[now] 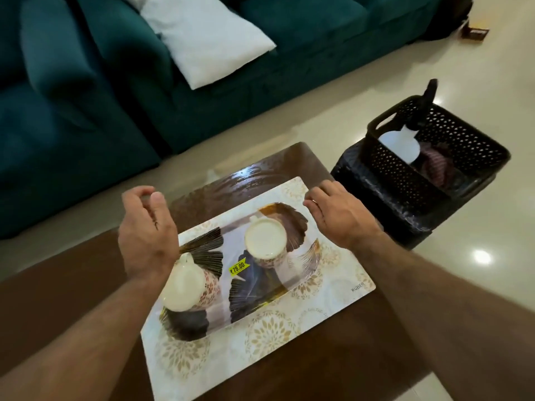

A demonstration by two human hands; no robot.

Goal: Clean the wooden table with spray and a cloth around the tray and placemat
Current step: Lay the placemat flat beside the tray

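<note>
A white placemat (327, 311) with gold flower prints lies on the dark wooden table (52, 308). On it rests a leaf-patterned tray (254, 296) holding two white cups (265, 238). My left hand (146, 230) hovers over the tray's left end, fingers loosely curled, holding nothing. My right hand (338, 215) hangs above the placemat's far right corner, fingers spread and empty. The white spray bottle (401, 141) with a black trigger stands in a black basket (463, 146) to the right, beside a striped cloth (434, 166).
The basket sits on a black woven stool (385, 204) right of the table. A teal sofa (86, 96) with a white pillow (208, 39) runs along the back. Glossy cream floor tiles (463, 68) surround the table. The far table strip (246, 180) looks wet.
</note>
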